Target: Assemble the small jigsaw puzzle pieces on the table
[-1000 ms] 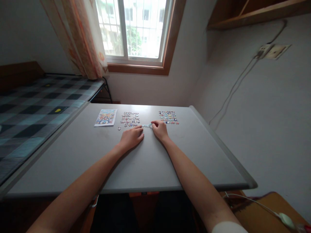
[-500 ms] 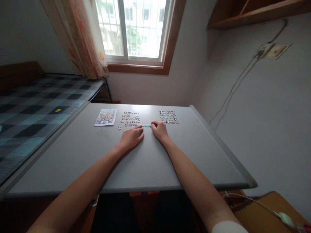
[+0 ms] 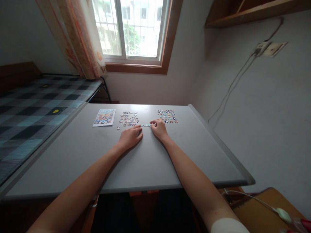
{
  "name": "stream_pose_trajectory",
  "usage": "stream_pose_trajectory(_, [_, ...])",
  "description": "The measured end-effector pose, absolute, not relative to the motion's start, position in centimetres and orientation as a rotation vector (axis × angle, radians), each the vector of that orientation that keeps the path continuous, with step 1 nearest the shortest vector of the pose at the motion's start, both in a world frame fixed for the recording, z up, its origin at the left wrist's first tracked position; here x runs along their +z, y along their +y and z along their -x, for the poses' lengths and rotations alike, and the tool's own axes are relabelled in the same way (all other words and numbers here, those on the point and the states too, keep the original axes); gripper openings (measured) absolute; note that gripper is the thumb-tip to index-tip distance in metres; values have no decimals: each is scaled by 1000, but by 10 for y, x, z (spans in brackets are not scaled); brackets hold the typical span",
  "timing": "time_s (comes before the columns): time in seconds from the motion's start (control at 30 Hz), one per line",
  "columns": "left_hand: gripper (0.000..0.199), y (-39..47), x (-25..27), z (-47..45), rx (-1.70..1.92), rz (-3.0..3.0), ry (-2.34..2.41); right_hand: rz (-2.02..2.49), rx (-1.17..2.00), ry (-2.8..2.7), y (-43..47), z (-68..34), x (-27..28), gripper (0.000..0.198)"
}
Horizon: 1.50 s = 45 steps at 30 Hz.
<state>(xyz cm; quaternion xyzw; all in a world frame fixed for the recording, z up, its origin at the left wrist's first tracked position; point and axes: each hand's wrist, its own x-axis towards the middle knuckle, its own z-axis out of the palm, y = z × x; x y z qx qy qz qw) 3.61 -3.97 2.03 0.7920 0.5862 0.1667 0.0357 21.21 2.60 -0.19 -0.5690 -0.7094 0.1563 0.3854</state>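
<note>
A short strip of joined light-blue jigsaw pieces (image 3: 145,125) lies on the table between my hands. My left hand (image 3: 131,135) rests palm down with its fingers stretched out, the fingertips at the strip's left end. At the right end, the thumb and forefinger of my right hand (image 3: 158,128) are pinched on a jigsaw piece, mostly hidden by the fingers. Loose jigsaw pieces (image 3: 129,119) lie in rows beyond my left hand, and another group of pieces (image 3: 167,116) lies beyond my right. One single piece (image 3: 118,128) sits apart, left of my left hand.
A printed picture sheet (image 3: 104,117) lies at the far left of the grey table (image 3: 150,165). A checked bed (image 3: 46,106) adjoins the left side. Cables (image 3: 227,94) hang from a wall socket on the right, and a wooden shelf (image 3: 257,14) juts out above.
The view has shifted slightly. My right fingers have shifted a little at the strip's right end; my left hand keeps its place by the strip.
</note>
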Motion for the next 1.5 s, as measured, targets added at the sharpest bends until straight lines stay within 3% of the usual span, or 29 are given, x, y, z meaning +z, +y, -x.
stream_pose_trajectory(1.5, [32, -41, 22, -37, 504, -2414, 1827, 1510, 332, -1957, 24, -211, -5, 19])
